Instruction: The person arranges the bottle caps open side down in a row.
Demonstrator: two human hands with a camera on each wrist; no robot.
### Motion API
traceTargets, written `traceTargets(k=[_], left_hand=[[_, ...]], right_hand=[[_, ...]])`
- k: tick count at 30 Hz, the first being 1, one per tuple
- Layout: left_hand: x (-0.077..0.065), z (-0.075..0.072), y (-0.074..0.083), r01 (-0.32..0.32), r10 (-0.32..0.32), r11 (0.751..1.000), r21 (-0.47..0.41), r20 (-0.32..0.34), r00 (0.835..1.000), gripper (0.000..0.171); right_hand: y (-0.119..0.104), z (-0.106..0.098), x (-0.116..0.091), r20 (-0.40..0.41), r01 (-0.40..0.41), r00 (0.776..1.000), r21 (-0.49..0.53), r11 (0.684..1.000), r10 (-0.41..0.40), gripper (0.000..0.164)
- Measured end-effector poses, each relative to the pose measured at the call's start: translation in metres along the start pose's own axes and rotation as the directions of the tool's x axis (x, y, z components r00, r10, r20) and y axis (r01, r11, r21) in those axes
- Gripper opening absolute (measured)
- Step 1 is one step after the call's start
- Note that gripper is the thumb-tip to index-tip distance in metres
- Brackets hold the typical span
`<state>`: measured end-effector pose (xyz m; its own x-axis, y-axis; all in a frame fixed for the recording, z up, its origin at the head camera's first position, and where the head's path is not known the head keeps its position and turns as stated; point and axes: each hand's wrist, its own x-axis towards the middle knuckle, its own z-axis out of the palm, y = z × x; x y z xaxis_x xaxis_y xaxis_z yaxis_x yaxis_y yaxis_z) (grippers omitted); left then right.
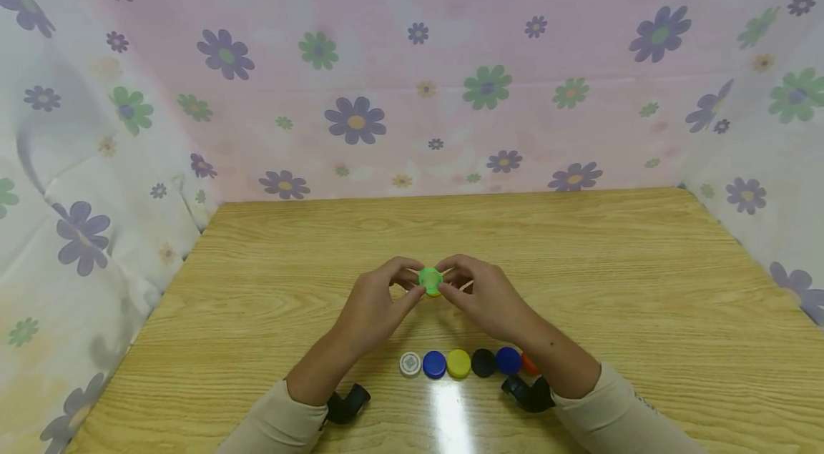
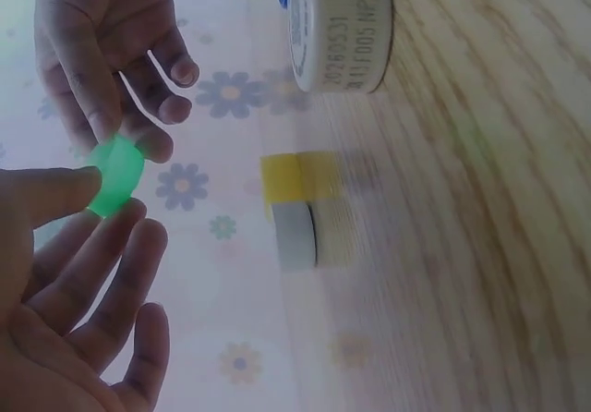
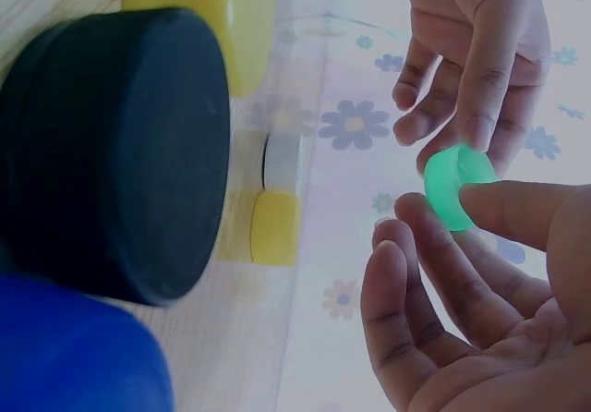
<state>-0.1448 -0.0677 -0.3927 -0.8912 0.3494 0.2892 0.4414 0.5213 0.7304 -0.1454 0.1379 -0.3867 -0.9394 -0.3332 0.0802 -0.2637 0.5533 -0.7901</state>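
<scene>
A translucent green bottle cap (image 1: 430, 281) is pinched between both hands, raised over the table. My left hand (image 1: 376, 304) grips its left side with thumb and fingertips, and my right hand (image 1: 486, 297) grips the right side the same way. The left wrist view shows the green cap (image 2: 118, 175) tipped on edge, its hollow side partly hidden by fingers. Below it on the table, a yellow cap (image 2: 282, 179) and a white cap (image 2: 295, 236) sit side by side. From above, the hands and green cap mostly cover these two.
Nearer the body runs a row of caps: white (image 1: 410, 364), blue (image 1: 434, 364), yellow (image 1: 458, 364), black (image 1: 483, 362), another blue (image 1: 508, 360) and orange-red (image 1: 531, 365), the last partly behind the right forearm. Flowered cloth (image 1: 412, 82) encloses the wooden table (image 1: 290, 239) at back and sides.
</scene>
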Motion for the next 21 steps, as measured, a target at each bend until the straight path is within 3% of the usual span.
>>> traceTargets(k=[6, 12, 21], left_hand=[[-0.0002, -0.0013, 0.0022, -0.013, 0.014, 0.999, 0.03, -0.013, 1.0, 0.03], [-0.0006, -0.0016, 0.0008, -0.07, 0.073, 0.994, 0.08, -0.034, 0.997, 0.027], [0.0, -0.001, -0.0003, -0.143, 0.147, 0.985, 0.097, -0.033, 0.989, 0.024]], right_hand=[[-0.0015, -0.0004, 0.0007, 0.02, -0.018, 1.0, 0.023, 1.0, 0.017, 0.026], [-0.0031, -0.0005, -0.0003, 0.034, -0.067, 0.997, 0.085, 0.994, 0.064, 0.027], [-0.003, -0.0005, -0.0024, 0.042, -0.04, 0.998, 0.093, 0.995, 0.036, 0.027]])
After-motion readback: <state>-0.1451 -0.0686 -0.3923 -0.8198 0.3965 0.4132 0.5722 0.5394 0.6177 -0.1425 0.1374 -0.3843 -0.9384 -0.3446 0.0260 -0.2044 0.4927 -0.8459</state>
